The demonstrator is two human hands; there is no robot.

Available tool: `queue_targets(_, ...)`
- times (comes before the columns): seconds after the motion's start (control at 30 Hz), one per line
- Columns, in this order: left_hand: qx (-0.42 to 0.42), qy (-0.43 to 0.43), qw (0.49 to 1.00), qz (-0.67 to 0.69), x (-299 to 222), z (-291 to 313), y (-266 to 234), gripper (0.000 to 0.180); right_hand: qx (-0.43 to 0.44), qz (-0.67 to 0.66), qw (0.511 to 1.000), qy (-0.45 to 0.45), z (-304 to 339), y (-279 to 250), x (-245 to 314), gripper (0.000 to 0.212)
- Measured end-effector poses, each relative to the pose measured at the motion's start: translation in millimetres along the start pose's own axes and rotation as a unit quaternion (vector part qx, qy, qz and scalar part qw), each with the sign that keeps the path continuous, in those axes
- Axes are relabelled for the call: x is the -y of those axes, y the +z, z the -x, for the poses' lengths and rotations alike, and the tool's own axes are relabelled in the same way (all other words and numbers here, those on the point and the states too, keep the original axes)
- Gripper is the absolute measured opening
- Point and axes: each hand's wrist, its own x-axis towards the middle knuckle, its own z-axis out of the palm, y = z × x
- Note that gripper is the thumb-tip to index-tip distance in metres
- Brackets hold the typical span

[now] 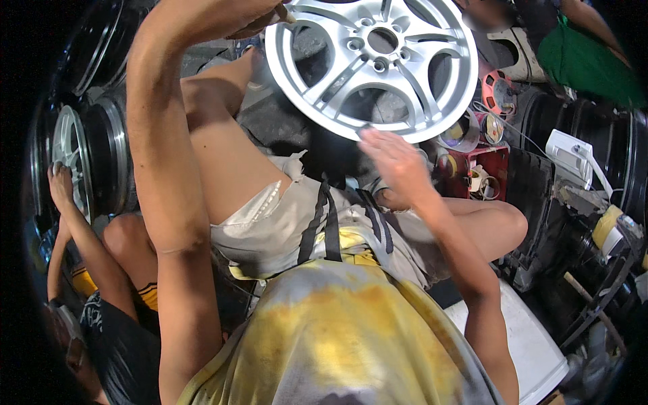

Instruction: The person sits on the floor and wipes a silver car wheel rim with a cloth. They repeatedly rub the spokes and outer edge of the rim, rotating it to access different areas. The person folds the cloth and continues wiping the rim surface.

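A silver alloy wheel rim (380, 66) with several spokes, bolt holes and an open centre is tilted up in front of my lap, its top cut off by the frame. My left hand (260, 23) is at its upper left edge, the fingertips against the outer lip; much of the hand is hidden or cropped. At the lower edge, my right hand (398, 162) presses with its fingers close together and slightly blurred. Something small and dark shows at those fingertips, too indistinct to name.
At left, a co-worker's hand (59, 177) touches another rim (73, 152) beside dark wheels. Right of my knee are a red crate (487, 162) with tape rolls, an orange reel (497, 91) and a white plastic box (569, 159). Another person's green garment (587, 61) is at upper right.
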Motion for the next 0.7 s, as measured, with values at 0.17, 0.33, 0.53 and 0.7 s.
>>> queue_targets(0.17,0.030,0.088,0.996,0.015,14,-43,29,0.033,-0.003,0.003,1.000,-0.025,-50,36,21,0.040)
queue_targets(0.33,0.014,0.092,0.996,0.013,13,-28,20,0.030,0.057,0.070,0.996,-0.018,32,-5,-8,0.045)
queue_targets(0.53,0.013,0.142,0.990,-0.023,19,-45,37,0.032,-0.039,0.010,0.999,0.004,-66,62,24,0.038)
queue_targets(0.7,0.035,0.104,0.994,-0.031,19,-45,35,0.031,-0.005,0.002,0.997,0.081,-39,30,25,0.030)
